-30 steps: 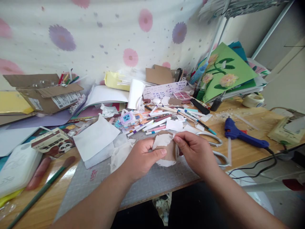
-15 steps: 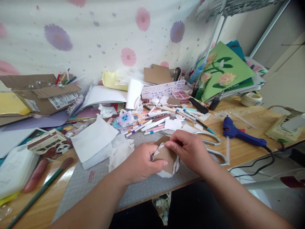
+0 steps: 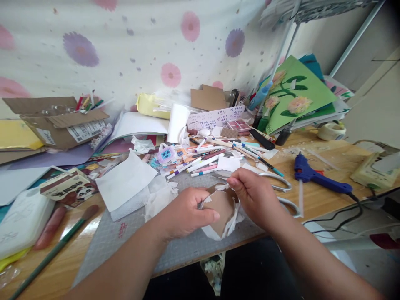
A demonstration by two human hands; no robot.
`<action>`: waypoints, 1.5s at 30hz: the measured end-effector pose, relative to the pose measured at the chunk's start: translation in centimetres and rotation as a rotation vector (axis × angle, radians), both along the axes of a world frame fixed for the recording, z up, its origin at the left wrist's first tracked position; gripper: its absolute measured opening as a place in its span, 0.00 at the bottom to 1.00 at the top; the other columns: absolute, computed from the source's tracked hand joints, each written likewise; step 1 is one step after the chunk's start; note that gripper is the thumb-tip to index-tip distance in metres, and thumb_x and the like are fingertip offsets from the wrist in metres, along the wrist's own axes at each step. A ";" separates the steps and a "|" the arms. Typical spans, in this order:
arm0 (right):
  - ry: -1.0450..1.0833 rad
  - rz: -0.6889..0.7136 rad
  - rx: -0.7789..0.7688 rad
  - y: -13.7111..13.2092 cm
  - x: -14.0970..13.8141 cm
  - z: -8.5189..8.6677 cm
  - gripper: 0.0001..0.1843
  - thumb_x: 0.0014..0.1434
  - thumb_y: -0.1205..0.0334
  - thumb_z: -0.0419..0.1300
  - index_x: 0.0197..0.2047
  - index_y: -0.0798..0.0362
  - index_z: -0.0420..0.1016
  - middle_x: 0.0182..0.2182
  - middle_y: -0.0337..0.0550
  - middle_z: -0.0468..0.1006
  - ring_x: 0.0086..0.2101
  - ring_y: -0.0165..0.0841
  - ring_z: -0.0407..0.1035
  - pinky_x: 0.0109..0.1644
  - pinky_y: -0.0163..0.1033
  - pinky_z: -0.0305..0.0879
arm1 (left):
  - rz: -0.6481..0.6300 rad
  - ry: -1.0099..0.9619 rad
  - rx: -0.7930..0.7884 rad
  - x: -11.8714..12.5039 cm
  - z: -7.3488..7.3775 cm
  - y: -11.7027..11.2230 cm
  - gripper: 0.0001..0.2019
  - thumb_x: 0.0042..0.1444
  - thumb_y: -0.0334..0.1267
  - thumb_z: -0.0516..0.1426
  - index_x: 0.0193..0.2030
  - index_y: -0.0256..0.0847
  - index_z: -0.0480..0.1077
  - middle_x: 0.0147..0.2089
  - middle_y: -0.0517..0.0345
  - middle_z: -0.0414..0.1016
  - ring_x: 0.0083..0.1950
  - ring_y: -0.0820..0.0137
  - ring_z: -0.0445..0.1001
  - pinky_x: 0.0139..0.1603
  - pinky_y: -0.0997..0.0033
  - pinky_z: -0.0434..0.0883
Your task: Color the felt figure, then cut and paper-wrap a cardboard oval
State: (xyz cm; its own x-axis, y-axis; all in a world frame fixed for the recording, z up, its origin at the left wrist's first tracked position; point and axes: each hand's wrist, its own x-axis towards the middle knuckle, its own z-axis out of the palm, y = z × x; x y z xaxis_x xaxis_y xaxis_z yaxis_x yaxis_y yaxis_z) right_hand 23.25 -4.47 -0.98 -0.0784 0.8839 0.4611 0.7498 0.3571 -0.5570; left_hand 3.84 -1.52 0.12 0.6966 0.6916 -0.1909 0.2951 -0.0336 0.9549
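Observation:
My left hand [image 3: 184, 213] grips a brown cardboard piece [image 3: 221, 206] with torn white paper stuck along its edges, just above a grey cutting mat [image 3: 131, 237]. My right hand [image 3: 254, 196] pinches a strip of the white paper at the piece's top edge, fingers closed. Scissors with pale handles [image 3: 283, 191] lie right behind my right hand.
Coloured markers [image 3: 203, 160] and paper scraps litter the mat's far side. A blue glue gun [image 3: 312, 175] lies on the wooden desk at right, white tissue sheets [image 3: 125, 181] and a panda box [image 3: 70, 187] at left. A cardboard box [image 3: 59, 121] and green flower card [image 3: 293, 93] stand behind.
My right hand went to the cardboard's top edge and pulled white paper away, baring more brown. The left hand turned the piece slightly and kept its grip.

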 end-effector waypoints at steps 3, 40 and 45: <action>0.026 0.063 0.000 -0.1 0.3 0.5 0.17 0.67 0.55 0.48 0.27 0.51 0.63 0.20 0.36 0.67 0.22 0.30 0.60 0.26 0.33 0.54 | -0.009 -0.023 -0.035 0.0 -0.1 -0.1 0.06 0.49 0.38 0.57 0.31 0.37 0.69 0.28 0.63 0.62 0.30 0.73 0.59 0.30 0.72 0.58; 0.232 0.176 -0.289 -2.5 2.9 1.0 0.09 0.62 0.56 0.57 0.39 0.51 0.74 0.25 0.38 0.75 0.26 0.32 0.68 0.30 0.36 0.63 | 0.163 -0.041 0.230 -0.2 -0.3 0.3 0.10 0.56 0.43 0.58 0.32 0.37 0.74 0.39 0.53 0.73 0.42 0.63 0.71 0.43 0.67 0.66; 0.114 0.021 -0.234 -1.0 0.6 0.5 0.15 0.57 0.50 0.61 0.29 0.51 0.67 0.20 0.34 0.69 0.22 0.29 0.60 0.26 0.34 0.53 | 0.120 -0.021 0.314 0.0 0.3 0.2 0.07 0.54 0.37 0.57 0.34 0.38 0.75 0.42 0.53 0.73 0.45 0.62 0.71 0.47 0.66 0.65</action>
State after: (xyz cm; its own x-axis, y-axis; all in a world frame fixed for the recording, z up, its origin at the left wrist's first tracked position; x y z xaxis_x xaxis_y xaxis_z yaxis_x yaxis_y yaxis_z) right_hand 23.88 -5.51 -0.47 -0.0570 0.9661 0.2516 0.6712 0.2236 -0.7067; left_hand 3.83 -1.33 0.46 0.6081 0.7917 0.0577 0.2955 -0.2933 0.9092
